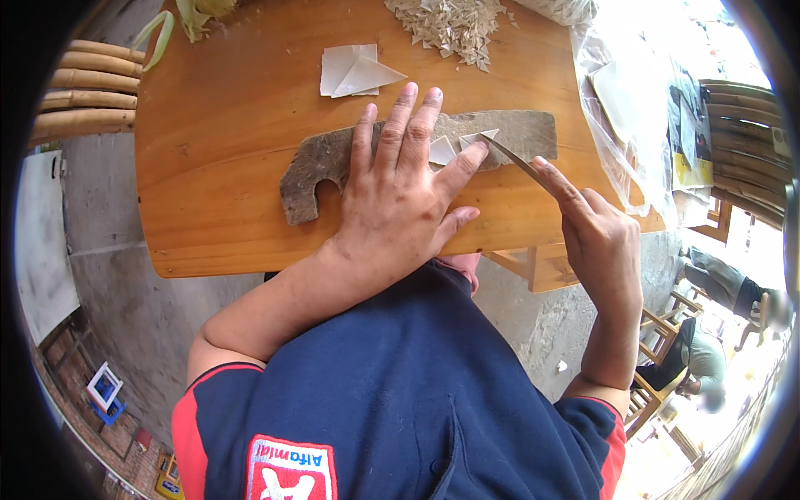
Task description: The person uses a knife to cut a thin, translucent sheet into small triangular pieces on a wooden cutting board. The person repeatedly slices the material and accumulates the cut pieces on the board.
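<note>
A worn wooden board [525,133] with a hooked left end lies on the table near its front edge. Across it rests my left hand [396,179], palm down with the fingers stretched out, the index fingertip on a small pale triangular piece [472,138]. Another pale piece [442,151] shows beside that finger, partly covered. My right hand [596,229] grips a knife, its index finger along the back of the blade [512,157]. The blade's tip touches the triangular piece. The knife's handle is hidden inside my fist.
Thin pale sheets [350,71] lie beyond the board on the wooden table [225,167]. A heap of small cut pieces [454,29] is at the far side. Clear plastic bags [621,117] hang over the right edge. Bamboo seats [92,87] flank the table; other people [708,358] are at far right.
</note>
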Demonstrator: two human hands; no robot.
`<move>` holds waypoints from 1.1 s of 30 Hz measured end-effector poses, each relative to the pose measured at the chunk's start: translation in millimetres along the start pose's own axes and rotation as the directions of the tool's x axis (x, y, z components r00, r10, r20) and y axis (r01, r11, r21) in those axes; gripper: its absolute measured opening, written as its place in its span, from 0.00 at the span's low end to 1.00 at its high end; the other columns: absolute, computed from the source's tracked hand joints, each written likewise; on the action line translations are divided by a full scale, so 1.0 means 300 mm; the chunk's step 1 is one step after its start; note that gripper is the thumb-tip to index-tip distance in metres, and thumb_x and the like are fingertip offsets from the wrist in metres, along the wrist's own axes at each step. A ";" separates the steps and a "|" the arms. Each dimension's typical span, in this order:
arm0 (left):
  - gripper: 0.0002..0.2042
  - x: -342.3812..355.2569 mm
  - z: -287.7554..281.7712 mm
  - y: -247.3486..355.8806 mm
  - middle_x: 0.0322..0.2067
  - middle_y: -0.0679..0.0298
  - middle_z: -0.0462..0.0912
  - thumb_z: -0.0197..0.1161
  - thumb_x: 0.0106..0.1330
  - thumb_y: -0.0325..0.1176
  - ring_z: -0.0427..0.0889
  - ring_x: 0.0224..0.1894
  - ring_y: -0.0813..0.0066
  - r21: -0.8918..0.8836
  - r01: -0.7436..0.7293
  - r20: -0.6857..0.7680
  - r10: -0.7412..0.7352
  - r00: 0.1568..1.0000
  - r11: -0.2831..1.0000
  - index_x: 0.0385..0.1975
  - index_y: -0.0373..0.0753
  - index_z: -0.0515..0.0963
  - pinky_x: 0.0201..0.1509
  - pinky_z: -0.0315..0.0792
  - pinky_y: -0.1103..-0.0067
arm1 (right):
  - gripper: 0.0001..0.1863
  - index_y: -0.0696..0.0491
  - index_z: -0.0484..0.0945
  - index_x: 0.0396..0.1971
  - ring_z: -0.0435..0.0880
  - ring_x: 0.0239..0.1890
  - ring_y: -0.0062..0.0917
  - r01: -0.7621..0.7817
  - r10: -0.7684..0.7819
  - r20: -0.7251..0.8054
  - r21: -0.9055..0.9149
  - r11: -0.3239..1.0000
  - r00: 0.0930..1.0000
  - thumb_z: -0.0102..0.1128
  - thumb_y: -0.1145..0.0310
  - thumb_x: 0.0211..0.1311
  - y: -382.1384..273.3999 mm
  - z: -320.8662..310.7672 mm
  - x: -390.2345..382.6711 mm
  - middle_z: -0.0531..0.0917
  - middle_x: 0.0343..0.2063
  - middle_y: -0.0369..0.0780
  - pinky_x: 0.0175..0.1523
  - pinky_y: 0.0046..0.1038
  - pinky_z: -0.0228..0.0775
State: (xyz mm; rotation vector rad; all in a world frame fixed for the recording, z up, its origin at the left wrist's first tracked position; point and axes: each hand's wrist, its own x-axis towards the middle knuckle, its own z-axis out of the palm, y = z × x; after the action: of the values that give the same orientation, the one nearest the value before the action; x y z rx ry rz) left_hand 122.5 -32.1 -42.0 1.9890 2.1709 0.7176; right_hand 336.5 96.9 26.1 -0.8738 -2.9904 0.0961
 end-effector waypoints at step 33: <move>0.33 0.003 -0.010 0.005 0.73 0.46 0.58 0.73 0.60 0.52 0.51 0.78 0.45 -0.013 0.012 0.034 -0.011 0.999 1.000 0.67 0.59 0.73 0.78 0.46 0.47 | 0.32 0.44 0.74 0.69 0.87 0.30 0.42 -0.261 0.232 0.201 0.133 0.956 0.952 0.57 0.82 0.66 -0.079 -0.062 -0.039 0.85 0.32 0.50 0.39 0.40 0.77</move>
State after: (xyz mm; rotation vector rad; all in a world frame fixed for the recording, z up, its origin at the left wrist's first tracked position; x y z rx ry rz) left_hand 122.5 -31.9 -38.6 1.9658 2.1511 0.6898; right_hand 334.4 71.6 46.2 -1.2802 -2.9635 0.4362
